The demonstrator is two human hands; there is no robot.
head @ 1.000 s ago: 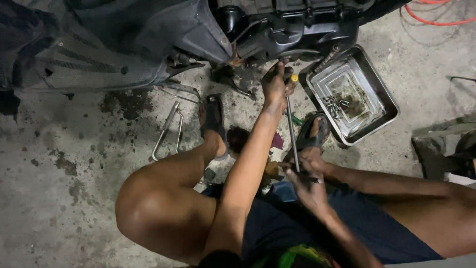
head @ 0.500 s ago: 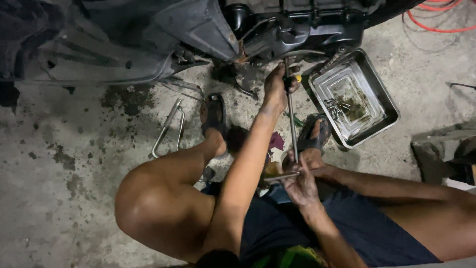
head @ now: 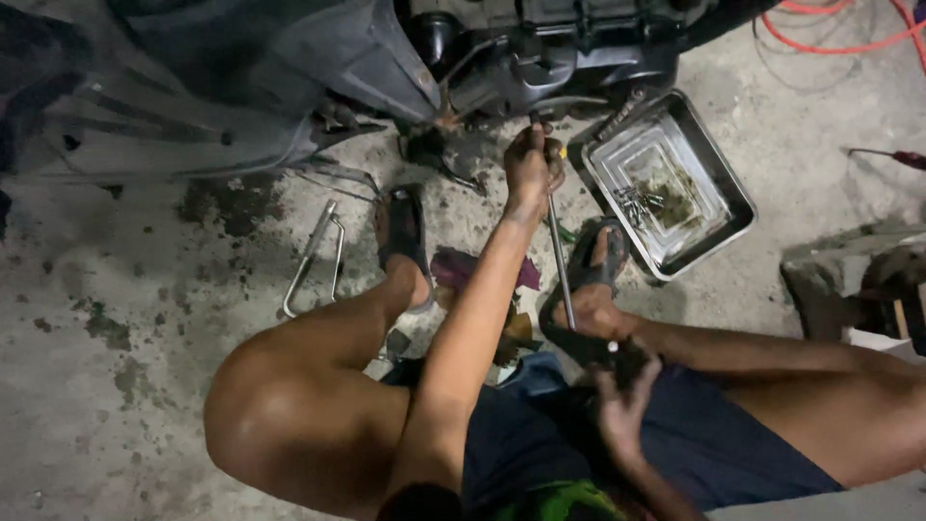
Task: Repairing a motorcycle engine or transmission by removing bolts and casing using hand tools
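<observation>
Left hand point(head: 531, 164) clamped round top of long metal rod point(head: 560, 256); right hand point(head: 622, 386) closed on its lower handle.

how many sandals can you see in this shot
2. One sandal sits left of the outstretched left arm, near the bent metal bar. The other sandal sits right of the long tool, beside the steel tray.

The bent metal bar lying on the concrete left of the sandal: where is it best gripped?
Probably the long straight leg of the bent metal bar, taken from above. It lies flat on the concrete floor, apart from the sandal, with open space on both sides for fingers.
</observation>
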